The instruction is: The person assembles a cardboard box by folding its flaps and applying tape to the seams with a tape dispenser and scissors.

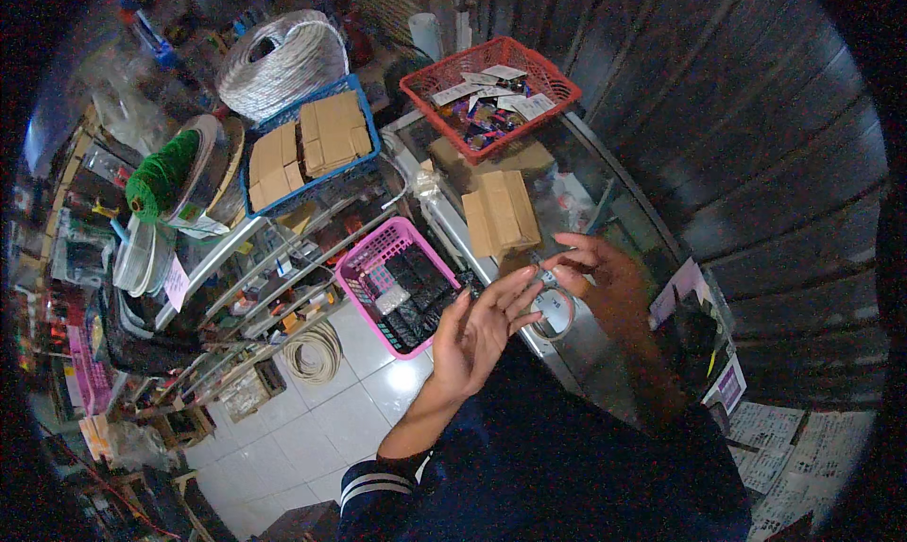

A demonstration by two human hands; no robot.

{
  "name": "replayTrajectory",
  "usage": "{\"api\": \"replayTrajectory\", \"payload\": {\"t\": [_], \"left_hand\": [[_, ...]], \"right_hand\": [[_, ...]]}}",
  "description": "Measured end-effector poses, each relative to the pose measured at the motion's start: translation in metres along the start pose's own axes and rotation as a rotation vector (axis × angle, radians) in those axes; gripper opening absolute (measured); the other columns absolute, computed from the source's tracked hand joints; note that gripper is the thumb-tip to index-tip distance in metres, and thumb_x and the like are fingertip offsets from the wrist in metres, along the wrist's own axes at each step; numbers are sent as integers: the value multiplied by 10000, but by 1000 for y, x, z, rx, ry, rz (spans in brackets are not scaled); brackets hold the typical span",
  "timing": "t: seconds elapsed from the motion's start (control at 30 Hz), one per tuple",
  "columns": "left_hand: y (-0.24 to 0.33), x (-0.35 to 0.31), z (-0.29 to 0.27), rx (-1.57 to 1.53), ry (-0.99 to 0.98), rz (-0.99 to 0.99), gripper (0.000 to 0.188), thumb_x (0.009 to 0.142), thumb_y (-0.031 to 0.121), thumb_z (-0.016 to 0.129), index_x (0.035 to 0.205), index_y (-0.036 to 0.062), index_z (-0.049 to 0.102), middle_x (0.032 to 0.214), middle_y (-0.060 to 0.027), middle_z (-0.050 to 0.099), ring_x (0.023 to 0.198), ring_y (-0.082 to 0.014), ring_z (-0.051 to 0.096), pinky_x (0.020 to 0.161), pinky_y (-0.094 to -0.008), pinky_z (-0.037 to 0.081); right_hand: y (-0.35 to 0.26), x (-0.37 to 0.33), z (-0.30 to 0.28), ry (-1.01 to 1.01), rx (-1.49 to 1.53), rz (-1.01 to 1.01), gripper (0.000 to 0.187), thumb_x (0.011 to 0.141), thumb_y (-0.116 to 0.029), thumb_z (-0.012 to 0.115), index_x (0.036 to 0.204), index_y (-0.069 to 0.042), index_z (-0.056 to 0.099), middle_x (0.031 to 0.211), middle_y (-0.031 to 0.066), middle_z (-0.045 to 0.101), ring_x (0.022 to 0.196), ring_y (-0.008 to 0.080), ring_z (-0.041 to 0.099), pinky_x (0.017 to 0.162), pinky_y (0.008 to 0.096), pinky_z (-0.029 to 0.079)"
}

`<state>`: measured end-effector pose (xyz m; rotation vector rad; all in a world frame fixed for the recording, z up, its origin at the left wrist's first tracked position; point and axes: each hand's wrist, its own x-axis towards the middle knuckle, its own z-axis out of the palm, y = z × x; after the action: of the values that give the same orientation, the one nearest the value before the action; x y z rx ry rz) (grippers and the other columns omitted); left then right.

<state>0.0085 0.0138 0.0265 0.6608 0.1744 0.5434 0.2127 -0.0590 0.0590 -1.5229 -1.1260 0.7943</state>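
Observation:
My left hand [477, 339] is held palm up over the counter's edge. Its fingers are stretched out, with the thumb apart. The fingertips reach close to my right hand [595, 268], whose thumb and fingers are bent together. A small bluish-white bit shows at the right fingertips; its kind is too small to make out. Just below the fingers is a round flat thing [555, 317] with a pale face and a ring-like rim, partly hidden by my left fingers. A brown cardboard box [501, 214] sits on the glass counter [614, 358] just beyond both hands.
A pink basket [404, 351] of black packets stands left of my hands. Farther off are a red basket [444, 131] of small packets and a blue basket [312, 188] with cardboard boxes. A white rope coil [316, 60] and green twine spool [165, 173] lie left.

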Motion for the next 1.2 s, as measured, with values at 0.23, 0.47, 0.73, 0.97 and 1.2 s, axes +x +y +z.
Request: {"api": "replayTrajectory", "payload": {"t": [0.23, 0.47, 0.73, 0.97, 1.2], "left_hand": [[-4, -2, -6, 57, -36, 29, 786, 1028, 589, 255, 1550, 14, 372, 1643, -139, 330, 1522, -307, 286, 1191, -463, 247], [-18, 2, -17, 326, -7, 113, 700, 1021, 550, 409, 1527, 68, 447, 1670, -161, 255, 1516, -324, 288, 1186, -491, 256], [-1, 33, -24, 1626, 163, 567, 604, 895, 332, 724, 1435, 105, 576, 1655, -274, 201, 1437, -475, 334, 1153, -544, 282], [32, 65, -55, 1825, -15, 576, 577, 934, 292, 681, 1457, 109, 522, 1635, -127, 349, 1490, -380, 321, 1164, -544, 279], [21, 85, -93, 1990, -253, 461, 386, 988, 237, 618, 1347, 97, 595, 1578, -65, 464, 1453, -268, 425, 1154, -508, 341]], "right_hand": [[-8, -1, 21, -10, 68, 127, 522, 860, -34, 777, 1337, 34, 578, 1046, 126, 754, 1013, 165, 680, 888, 312, 541], [9, -8, 24, 84, 309, 322, 474, 809, -101, 835, 1232, -25, 634, 1036, 149, 751, 995, 185, 706, 846, 311, 568], [31, -10, 38, 272, 523, 343, 425, 813, -103, 821, 1165, -40, 591, 1008, 122, 725, 947, 174, 680, 838, 340, 538], [33, -11, 37, 303, 530, 453, 417, 864, -73, 771, 1199, -51, 524, 1064, 118, 708, 810, 131, 568, 785, 300, 439], [36, -15, 36, 197, 718, 439, 248, 887, -11, 663, 1095, -86, 550, 1340, 205, 620, 794, 121, 554, 734, 287, 441]]}}
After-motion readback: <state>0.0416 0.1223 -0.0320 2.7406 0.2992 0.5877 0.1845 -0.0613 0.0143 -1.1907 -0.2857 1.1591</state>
